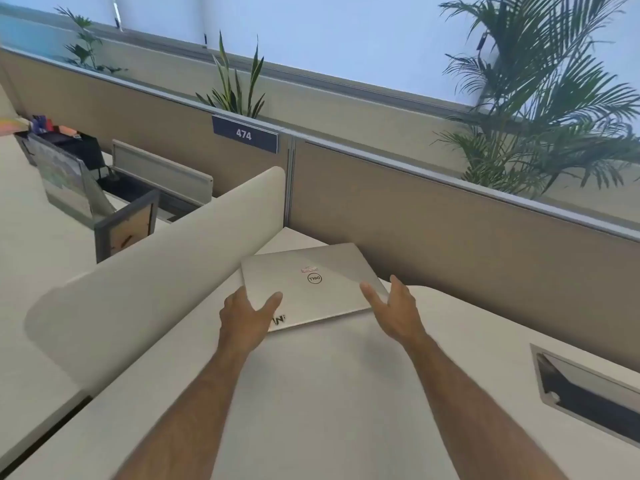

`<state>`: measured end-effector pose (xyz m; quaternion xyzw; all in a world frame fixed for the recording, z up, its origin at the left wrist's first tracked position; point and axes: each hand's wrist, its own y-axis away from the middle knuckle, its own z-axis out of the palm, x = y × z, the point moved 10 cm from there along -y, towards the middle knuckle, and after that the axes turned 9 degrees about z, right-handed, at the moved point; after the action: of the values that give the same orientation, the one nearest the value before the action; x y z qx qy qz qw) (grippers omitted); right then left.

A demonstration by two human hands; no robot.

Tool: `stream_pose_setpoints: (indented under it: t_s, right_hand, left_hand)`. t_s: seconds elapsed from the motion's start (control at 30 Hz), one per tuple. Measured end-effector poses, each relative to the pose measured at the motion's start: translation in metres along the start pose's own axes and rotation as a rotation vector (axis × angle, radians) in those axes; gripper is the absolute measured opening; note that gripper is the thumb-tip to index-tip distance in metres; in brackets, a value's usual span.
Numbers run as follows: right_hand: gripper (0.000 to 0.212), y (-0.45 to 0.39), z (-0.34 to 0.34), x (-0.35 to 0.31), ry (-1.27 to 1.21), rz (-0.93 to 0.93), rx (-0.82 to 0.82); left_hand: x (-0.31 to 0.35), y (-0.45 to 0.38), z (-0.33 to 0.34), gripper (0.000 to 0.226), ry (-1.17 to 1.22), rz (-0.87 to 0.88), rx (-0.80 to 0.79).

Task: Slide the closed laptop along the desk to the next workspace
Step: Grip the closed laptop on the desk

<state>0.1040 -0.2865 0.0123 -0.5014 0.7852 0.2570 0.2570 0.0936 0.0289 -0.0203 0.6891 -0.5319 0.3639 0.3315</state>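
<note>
A closed silver laptop (311,282) with a round logo and a small sticker on its lid lies flat on the white desk (332,386), close to the brown partition. My left hand (247,315) rests over the laptop's near left corner, fingers spread, thumb on the lid. My right hand (394,308) hovers at the near right corner with fingers apart; I cannot tell whether it touches the edge. Both forearms reach in from the bottom of the view.
A white curved divider (152,265) separates this desk from the workspace on the left, which holds a desk organiser (65,157) and a photo frame (128,226). A cable hatch (588,386) is set into the desk at right. Plants stand behind the partition (450,220).
</note>
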Motion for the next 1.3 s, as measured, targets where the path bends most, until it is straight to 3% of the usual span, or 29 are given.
stream_pose_setpoints:
  t_s: [0.13,0.37,0.6,0.8,0.93,1.13,1.3]
  right_hand:
    - [0.1,-0.047,0.014,0.004,-0.039,0.099,-0.023]
    - [0.099,-0.105,0.05,0.012,-0.086,0.244,-0.089]
    - [0.091,-0.134,0.059,0.016,-0.062,0.32,-0.014]
    - [0.062,-0.147,0.064,0.033,-0.074,0.371,-0.036]
    - [0.051,-0.145,0.064,0.033,-0.084,0.382,-0.03]
    - [0.066,-0.134,0.052,0.041,-0.134,0.435,-0.036]
    - [0.065,-0.128,0.056,0.048,-0.17,0.448,-0.056]
  left_hand:
    - [-0.008,-0.034,0.01,0.092,0.013,-0.039,0.032]
    - [-0.021,-0.071,0.03,0.092,-0.019,-0.127,0.101]
    - [-0.033,-0.086,0.035,0.088,0.071,-0.237,0.186]
    - [-0.045,-0.094,0.033,0.082,0.136,-0.348,0.186]
    - [-0.052,-0.095,0.029,0.064,0.077,-0.362,0.161]
    - [-0.053,-0.09,0.031,0.066,0.124,-0.371,0.134]
    - [-0.058,-0.086,0.031,0.071,0.145,-0.381,0.136]
